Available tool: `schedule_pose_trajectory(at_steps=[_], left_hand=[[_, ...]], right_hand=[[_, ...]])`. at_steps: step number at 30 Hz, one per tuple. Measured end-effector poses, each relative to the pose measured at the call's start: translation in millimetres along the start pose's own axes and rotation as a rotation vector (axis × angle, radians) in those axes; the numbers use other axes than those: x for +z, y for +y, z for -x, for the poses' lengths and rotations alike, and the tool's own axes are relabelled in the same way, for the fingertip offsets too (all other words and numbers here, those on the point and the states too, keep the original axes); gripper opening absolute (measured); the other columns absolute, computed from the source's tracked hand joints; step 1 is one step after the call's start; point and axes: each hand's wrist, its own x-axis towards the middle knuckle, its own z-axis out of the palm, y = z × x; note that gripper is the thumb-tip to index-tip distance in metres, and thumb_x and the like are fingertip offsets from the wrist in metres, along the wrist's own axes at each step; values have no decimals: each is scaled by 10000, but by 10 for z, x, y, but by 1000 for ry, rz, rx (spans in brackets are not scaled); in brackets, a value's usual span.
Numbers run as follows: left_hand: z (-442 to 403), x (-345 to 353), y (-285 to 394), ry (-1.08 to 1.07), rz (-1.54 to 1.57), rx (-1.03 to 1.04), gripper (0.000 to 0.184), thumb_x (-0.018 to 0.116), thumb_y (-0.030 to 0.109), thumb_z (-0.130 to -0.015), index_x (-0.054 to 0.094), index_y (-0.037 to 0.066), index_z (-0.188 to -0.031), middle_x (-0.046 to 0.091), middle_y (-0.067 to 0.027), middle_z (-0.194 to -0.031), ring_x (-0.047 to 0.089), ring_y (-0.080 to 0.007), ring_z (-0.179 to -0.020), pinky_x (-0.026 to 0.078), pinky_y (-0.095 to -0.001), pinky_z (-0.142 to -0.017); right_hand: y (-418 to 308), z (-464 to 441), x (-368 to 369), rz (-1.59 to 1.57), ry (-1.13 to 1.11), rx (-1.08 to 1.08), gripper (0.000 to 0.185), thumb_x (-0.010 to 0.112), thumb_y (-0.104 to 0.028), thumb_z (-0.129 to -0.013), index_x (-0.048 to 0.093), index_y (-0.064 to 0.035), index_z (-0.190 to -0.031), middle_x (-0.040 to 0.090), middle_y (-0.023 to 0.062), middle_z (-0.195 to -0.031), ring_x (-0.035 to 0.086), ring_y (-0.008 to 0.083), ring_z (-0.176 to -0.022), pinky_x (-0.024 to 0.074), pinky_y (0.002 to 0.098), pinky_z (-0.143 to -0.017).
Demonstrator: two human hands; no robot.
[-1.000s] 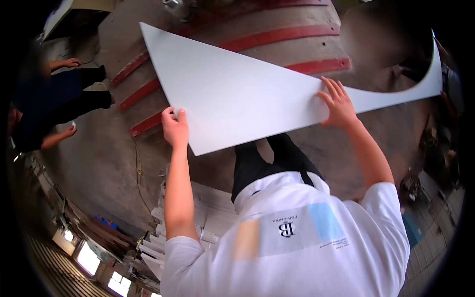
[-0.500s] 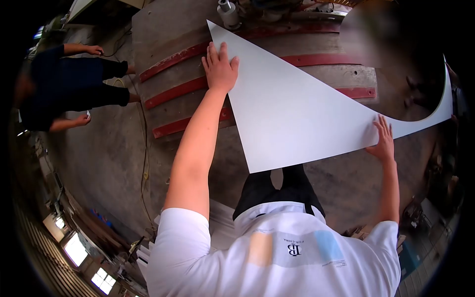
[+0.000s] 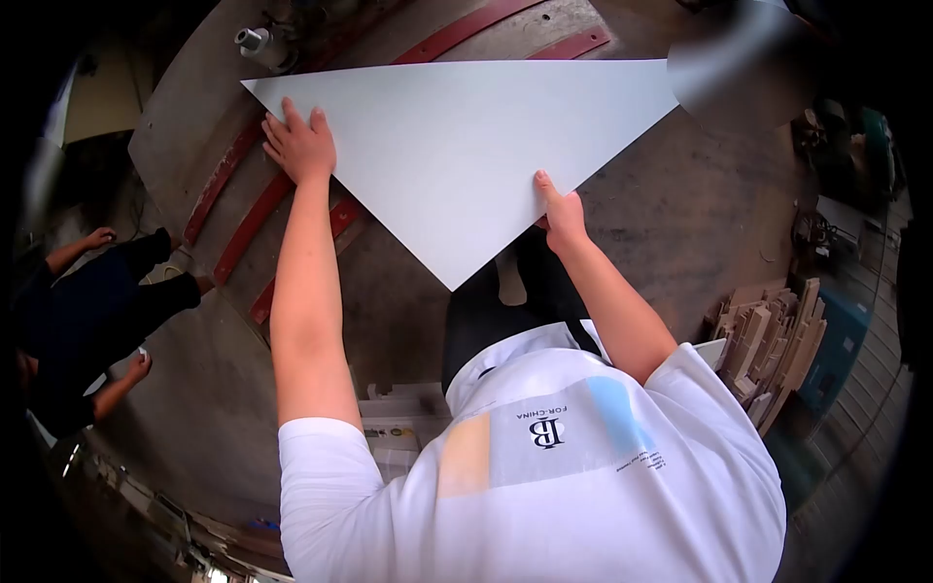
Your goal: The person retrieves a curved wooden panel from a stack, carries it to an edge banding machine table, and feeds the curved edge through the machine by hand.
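Note:
A large white panel (image 3: 457, 146) with a pointed left end spans the space in front of me, one corner pointing down toward my legs. My left hand (image 3: 301, 144) lies on its left edge near the pointed end, fingers spread. My right hand (image 3: 562, 209) grips the lower right edge, thumb on top and the other fingers hidden beneath the panel. The panel's far right end runs into a blurred patch. Below the panel lies a board with curved red strips (image 3: 255, 228).
Another person (image 3: 97, 301) in dark clothes stands at the left. A metal fitting (image 3: 262, 47) sits beyond the panel's tip. Stacked wood pieces (image 3: 763, 335) and a teal box (image 3: 838, 340) are at the right. White material (image 3: 403, 413) lies on the floor near me.
The panel has turned, its right part swinging up and its lower corner moving left. My right hand has moved left along the edge and now grips it; my left hand stays near the tip.

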Motion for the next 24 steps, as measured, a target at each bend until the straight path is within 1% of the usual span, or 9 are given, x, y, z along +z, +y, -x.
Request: schedule_pose_trajectory(at_steps=[3, 5, 6, 7, 10, 13, 16, 19, 24], left_hand=[[169, 131, 74, 14, -49, 3, 763, 605, 504, -1057, 350, 151, -1683, 301, -330, -1717, 258, -473, -1625, 207, -674, -1290], [381, 97, 313, 23, -32, 6, 806, 637, 504, -1030, 339, 140, -1685, 305, -351, -1699, 263, -509, -1608, 191, -682, -1293], [467, 65, 437, 10, -39, 7, 809, 641, 497, -1028, 344, 114, -1675, 309, -373, -1681, 258, -523, -1601, 176, -685, -1294], [522, 15, 519, -13, -23, -5, 797, 609, 508, -1045, 328, 111, -1677, 287, -365, -1695, 233, -508, -1613, 153, -685, -1295], [556, -68, 674, -38, 34, -22, 806, 607, 509, -1042, 319, 104, -1677, 280, -364, -1699, 202, -503, -1625, 115, -684, -1301], [491, -21, 764, -45, 37, -16, 824, 613, 522, -1034, 316, 100, -1676, 277, -353, -1707, 189, -491, -1634, 100, -684, -1303], [426, -32, 934, -95, 30, -26, 866, 619, 550, -1018, 309, 78, -1674, 269, -322, -1728, 184, -479, -1640, 90, -684, -1306], [313, -20, 1048, -66, 58, -51, 871, 634, 530, -1006, 298, 76, -1669, 274, -327, -1729, 180, -491, -1639, 91, -699, -1301], [136, 124, 1146, -61, 78, -97, 764, 554, 459, -1066, 297, 83, -1680, 298, -280, -1739, 203, -429, -1652, 82, -691, -1305]], right_hand=[[-23, -127, -281, -18, -76, -17, 496, 820, -369, -991, 658, -31, -1315, 742, 70, -1096, 728, 194, -903, 602, 373, -735], [-29, -202, -550, -55, -95, -59, 499, 826, -375, -982, 667, -42, -1318, 745, 68, -1104, 731, 187, -877, 600, 365, -706], [-71, -222, -686, -1, -93, -37, 505, 826, -379, -981, 665, -44, -1322, 743, 64, -1118, 730, 186, -900, 599, 362, -713], [-121, -220, -788, 56, -80, -15, 511, 825, -383, -980, 663, -45, -1326, 741, 61, -1133, 729, 184, -924, 597, 359, -720], [-191, -246, -923, 131, -49, -11, 510, 815, -395, -986, 661, -53, -1331, 730, 47, -1166, 715, 174, -965, 592, 357, -734], [-172, -448, -999, 111, -15, -73, 523, 804, -447, -991, 664, -74, -1329, 742, 38, -1123, 720, 178, -923, 581, 350, -719], [-294, -674, -1149, 103, -45, -49, 501, 812, -411, -991, 671, -46, -1304, 723, 39, -1147, 701, 169, -966, 579, 352, -745], [-396, -744, -1277, 103, -35, -26, 483, 812, -387, -996, 678, -26, -1286, 716, 46, -1145, 693, 168, -978, 577, 350, -750], [-570, -822, -1333, 74, -55, -13, 462, 791, -349, -1019, 662, -11, -1305, 711, 55, -1161, 703, 186, -999, 595, 365, -770]])
